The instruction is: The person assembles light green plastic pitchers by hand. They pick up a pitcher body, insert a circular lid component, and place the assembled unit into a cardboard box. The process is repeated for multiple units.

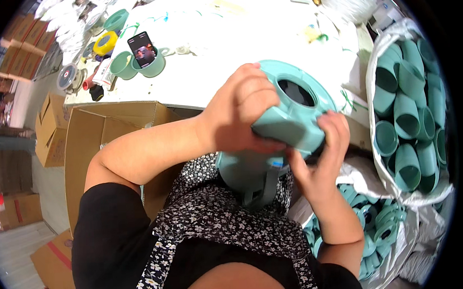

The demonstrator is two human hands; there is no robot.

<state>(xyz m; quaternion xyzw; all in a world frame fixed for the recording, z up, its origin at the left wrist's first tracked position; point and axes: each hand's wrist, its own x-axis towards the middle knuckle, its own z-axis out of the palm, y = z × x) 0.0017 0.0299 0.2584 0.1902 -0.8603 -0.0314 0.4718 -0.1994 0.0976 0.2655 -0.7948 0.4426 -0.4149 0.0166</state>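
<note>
Above my lap is a teal plastic collar-shaped piece [293, 121] with a round, dark, threaded opening facing up. My left hand [245, 104] is wrapped over its left side, fingers bent on the rim. On the right side, my right hand [321, 155] grips it with the thumb below and fingers along the edge. Directly beneath, a teal cylindrical jug body [238, 173] with a darker handle rests against my floral apron [204, 214]. My hands cover the place where the two pieces meet, so I cannot tell whether they are joined.
A white-covered table [201, 57] lies ahead, with a phone [143, 49] propped in a teal cup [154, 67] and a yellow tape roll [106, 43]. An open cardboard box [84, 136] stands left. At right are a sack of teal cylinders [405, 114] and a bag of smaller teal parts [375, 231].
</note>
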